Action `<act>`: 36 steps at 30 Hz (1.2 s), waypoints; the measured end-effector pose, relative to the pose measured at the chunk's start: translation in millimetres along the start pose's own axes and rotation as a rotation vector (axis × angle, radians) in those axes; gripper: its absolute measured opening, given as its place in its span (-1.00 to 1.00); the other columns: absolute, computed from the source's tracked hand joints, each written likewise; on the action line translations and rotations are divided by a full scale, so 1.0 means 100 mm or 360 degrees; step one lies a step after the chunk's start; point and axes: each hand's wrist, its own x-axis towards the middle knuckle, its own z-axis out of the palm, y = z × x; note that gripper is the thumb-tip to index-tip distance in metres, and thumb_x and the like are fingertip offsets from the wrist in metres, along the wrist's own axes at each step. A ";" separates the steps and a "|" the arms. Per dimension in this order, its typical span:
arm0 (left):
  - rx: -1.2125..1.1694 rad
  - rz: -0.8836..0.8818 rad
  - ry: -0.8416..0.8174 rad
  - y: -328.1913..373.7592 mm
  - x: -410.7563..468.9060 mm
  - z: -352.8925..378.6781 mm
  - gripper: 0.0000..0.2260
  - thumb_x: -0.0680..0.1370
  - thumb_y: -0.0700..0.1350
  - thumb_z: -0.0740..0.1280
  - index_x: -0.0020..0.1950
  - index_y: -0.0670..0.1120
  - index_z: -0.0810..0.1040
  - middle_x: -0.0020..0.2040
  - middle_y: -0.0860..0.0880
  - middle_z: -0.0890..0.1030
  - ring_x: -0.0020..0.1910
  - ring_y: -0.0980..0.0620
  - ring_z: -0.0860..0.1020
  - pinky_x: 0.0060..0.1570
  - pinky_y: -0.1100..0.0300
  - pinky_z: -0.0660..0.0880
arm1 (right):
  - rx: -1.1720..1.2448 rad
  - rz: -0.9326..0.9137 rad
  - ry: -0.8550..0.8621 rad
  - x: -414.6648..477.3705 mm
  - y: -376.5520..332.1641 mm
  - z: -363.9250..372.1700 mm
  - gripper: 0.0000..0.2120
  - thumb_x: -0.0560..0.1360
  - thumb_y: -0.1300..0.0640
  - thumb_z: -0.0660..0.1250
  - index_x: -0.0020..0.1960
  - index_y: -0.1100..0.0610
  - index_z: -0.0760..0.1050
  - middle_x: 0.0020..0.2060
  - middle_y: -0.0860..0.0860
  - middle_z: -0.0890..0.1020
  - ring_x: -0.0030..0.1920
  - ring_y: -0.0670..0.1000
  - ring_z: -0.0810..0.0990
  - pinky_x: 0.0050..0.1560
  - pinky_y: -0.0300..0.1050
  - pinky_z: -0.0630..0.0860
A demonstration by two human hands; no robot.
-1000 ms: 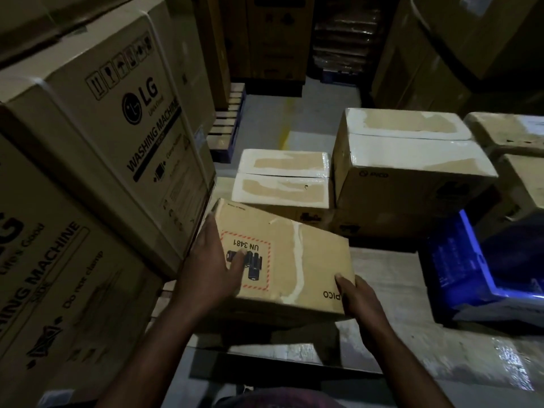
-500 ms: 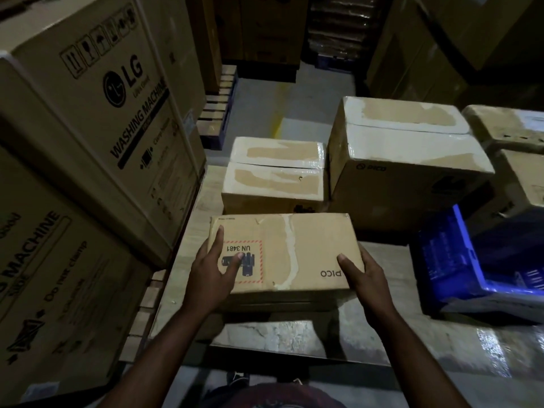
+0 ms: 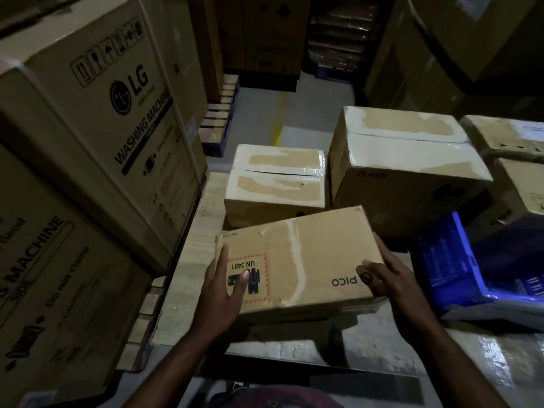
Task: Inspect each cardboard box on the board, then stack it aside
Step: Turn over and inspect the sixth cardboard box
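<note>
A: Two hands on it?
B: Yes. Left hand grips the PICO box at its label end, thumb on the UN 3481 sticker; right hand grips the logo end, thumb on top.
A: Where is it?
B: Tilted over the near board. Beyond stand a low taped box and a taller PICO carton, LG washing-machine cartons at left.

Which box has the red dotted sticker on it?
The tilted box between the left hand and right hand: its red-edged UN 3481 label sits under the left thumb. The small taped box and big taped box behind show none.
</note>
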 end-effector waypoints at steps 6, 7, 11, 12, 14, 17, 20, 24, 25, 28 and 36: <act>-0.0084 -0.0128 -0.0236 -0.05 0.04 0.07 -0.38 0.60 0.17 0.08 0.63 0.11 -0.03 0.57 -0.02 0.16 0.41 0.15 0.26 0.22 0.46 0.30 | -0.0023 -0.0177 -0.0112 -0.19 -0.25 0.03 -0.39 0.45 -0.34 0.18 0.49 -0.33 0.30 0.44 -0.11 0.47 0.33 0.00 0.54 0.16 -0.02 0.52; 0.0014 -0.0127 -0.0227 -0.04 0.07 0.04 -0.37 0.59 0.19 0.05 0.62 0.08 -0.02 0.61 0.00 0.08 0.49 0.12 0.19 0.34 0.36 0.23 | -0.0088 -0.0215 -0.0112 -0.21 -0.25 0.09 -0.41 0.45 -0.36 0.14 0.49 -0.37 0.27 0.46 -0.15 0.44 0.38 0.00 0.50 0.24 0.03 0.50; 0.0015 -0.0086 -0.0283 0.33 0.04 -0.14 -0.41 0.62 0.23 0.05 0.61 0.05 0.10 0.63 0.05 0.05 0.59 0.08 0.01 0.52 0.09 0.04 | -0.0367 -0.0429 -0.0167 -0.30 -0.27 0.41 -0.50 0.50 -0.32 0.08 0.45 -0.44 0.25 0.47 -0.44 0.26 0.54 -0.22 0.20 0.51 -0.08 0.18; -0.0113 -0.0032 -0.0318 0.50 -0.02 -0.17 -0.43 0.62 0.27 0.06 0.60 0.10 0.12 0.62 0.09 0.09 0.58 0.13 0.04 0.53 0.09 0.07 | -0.0442 -0.0488 -0.0185 -0.31 -0.28 0.50 -0.51 0.55 -0.28 0.08 0.47 -0.38 0.24 0.49 -0.42 0.23 0.54 -0.27 0.15 0.51 -0.14 0.14; -0.0377 0.0111 -0.0384 0.87 -0.16 -0.24 -0.41 0.56 0.35 0.08 0.58 0.24 0.11 0.58 0.25 0.12 0.55 0.22 0.10 0.52 0.06 0.15 | -0.0596 -0.0575 -0.0230 -0.35 -0.28 0.66 -0.55 0.63 -0.16 0.10 0.51 -0.28 0.23 0.54 -0.33 0.19 0.55 -0.29 0.09 0.50 -0.23 0.09; -0.0373 0.0469 -0.0377 1.20 -0.29 -0.29 -0.44 0.56 0.31 0.13 0.56 0.33 0.11 0.58 0.34 0.05 0.56 0.30 0.02 0.51 0.12 0.14 | -0.0745 -0.0654 -0.0342 -0.39 -0.27 0.82 -0.54 0.64 -0.11 0.12 0.53 -0.22 0.21 0.56 -0.27 0.18 0.56 -0.29 0.04 0.51 -0.31 0.06; -0.0203 0.0658 -0.0271 1.26 -0.27 -0.31 -0.56 0.62 -0.03 0.24 0.48 0.27 0.34 0.62 0.21 -0.05 0.57 0.29 -0.07 0.50 0.21 0.19 | -0.0822 -0.0629 -0.0291 -0.35 -0.16 0.78 -0.49 0.63 -0.17 0.13 0.56 -0.17 0.20 0.57 -0.25 0.15 0.57 -0.25 0.05 0.53 -0.21 0.12; -0.0416 0.0494 -0.0246 1.10 -0.25 -0.49 -0.61 0.54 -0.13 0.20 0.28 0.23 0.55 0.60 0.28 0.00 0.53 0.37 0.06 0.26 0.43 0.38 | -0.1083 -0.0289 -0.0037 -0.20 0.12 0.46 -0.35 0.59 -0.38 0.01 0.59 -0.12 0.13 0.58 -0.07 0.25 0.52 -0.01 0.32 0.42 0.12 0.42; -0.0490 0.0434 -0.0254 1.05 -0.24 -0.55 -0.58 0.51 -0.14 0.19 0.26 0.25 0.58 0.59 0.32 0.03 0.53 0.34 0.08 0.29 0.33 0.41 | -0.1083 -0.0240 -0.0017 -0.19 0.18 0.38 -0.37 0.59 -0.38 0.03 0.56 -0.12 0.16 0.51 -0.06 0.38 0.41 -0.03 0.46 0.30 0.09 0.51; -0.0595 0.0353 -0.0231 0.88 -0.22 -0.70 -0.53 0.48 -0.17 0.19 0.31 0.21 0.57 0.56 0.36 0.12 0.54 0.31 0.12 0.41 0.05 0.30 | -0.0718 -0.0057 -0.0074 -0.24 0.24 0.32 -0.50 0.58 -0.28 0.13 0.48 -0.18 0.29 0.34 -0.20 0.52 0.20 -0.20 0.56 0.13 -0.18 0.52; -0.0674 0.0219 -0.0063 0.52 -0.20 -0.75 -0.53 0.46 -0.17 0.15 0.33 0.06 0.55 0.53 0.33 0.24 0.45 0.41 0.23 0.25 0.50 0.31 | -0.0344 -0.0179 -0.0150 -0.32 0.20 0.48 -0.51 0.55 -0.16 0.26 0.48 -0.25 0.36 0.15 -0.25 0.67 0.14 -0.19 0.65 0.14 -0.08 0.59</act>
